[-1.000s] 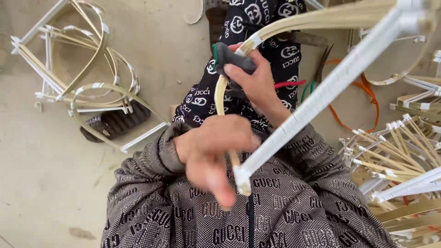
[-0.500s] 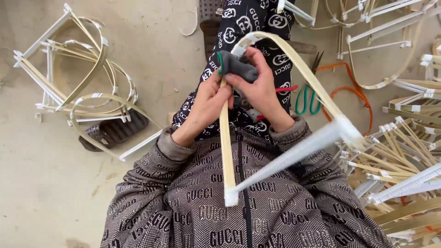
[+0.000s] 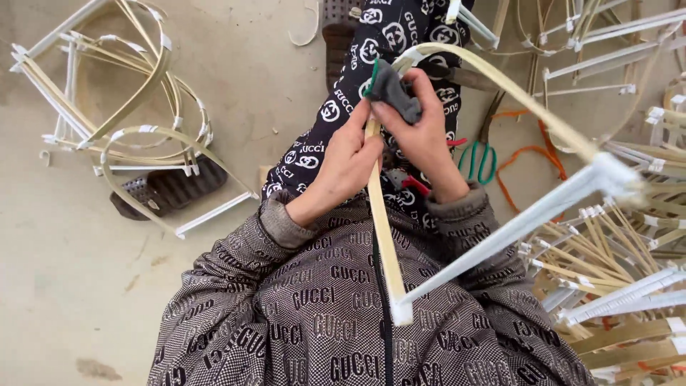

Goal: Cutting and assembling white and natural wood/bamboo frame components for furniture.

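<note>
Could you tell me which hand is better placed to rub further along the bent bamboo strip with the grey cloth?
The right hand: it already pinches the grey cloth against the bamboo strip, while the left hand steadies it.

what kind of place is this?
Likely an informal craft workshop, worked seated at a bare concrete floor. Bent bamboo frames lie stacked left, strip bundles right, and scissors beside the hands.

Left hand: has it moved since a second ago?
Yes. The left hand went from low near the chest up the pale bamboo strip to just below the right hand and its grey cloth.
</note>
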